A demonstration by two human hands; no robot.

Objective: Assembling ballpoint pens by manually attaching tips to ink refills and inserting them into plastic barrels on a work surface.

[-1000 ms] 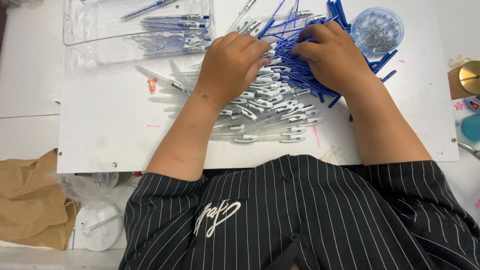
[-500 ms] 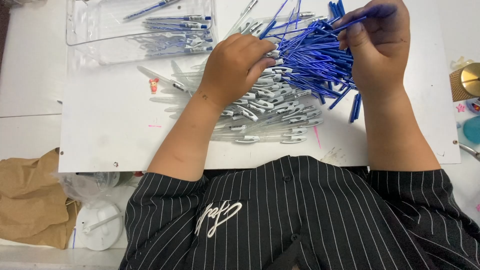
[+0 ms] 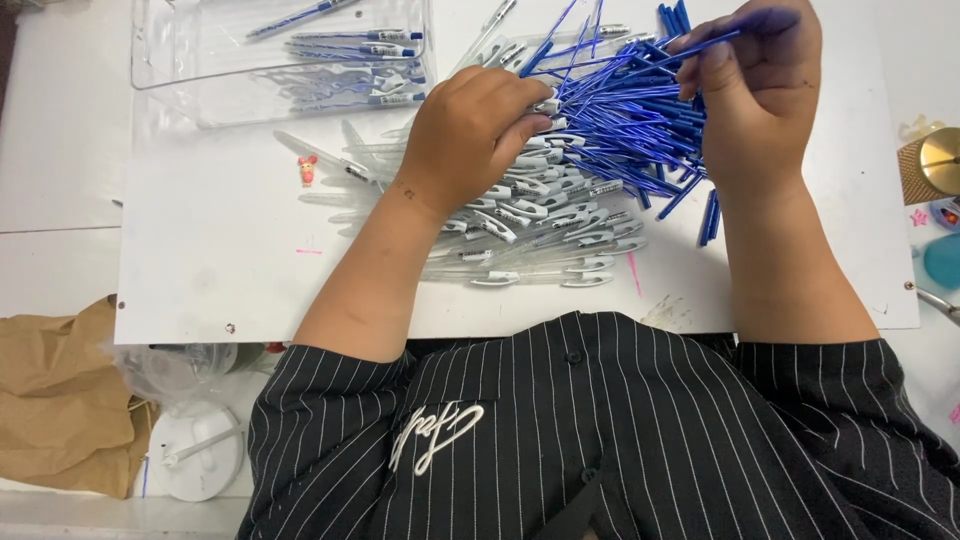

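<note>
A blue refill (image 3: 700, 45) is pinched by the right hand (image 3: 755, 95); the left hand (image 3: 470, 135), fingers curled, presses the clear pen barrels (image 3: 540, 235), which could be scattered.

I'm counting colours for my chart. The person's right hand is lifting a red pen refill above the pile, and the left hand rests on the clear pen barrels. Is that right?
Almost. The head view shows the right hand lifting a blue refill, not a red one. The left hand does rest on the clear pen barrels.

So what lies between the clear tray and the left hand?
In the head view, loose clear pen barrels and a tiny pink figurine lie on the white board between the clear tray and the left hand.
</note>
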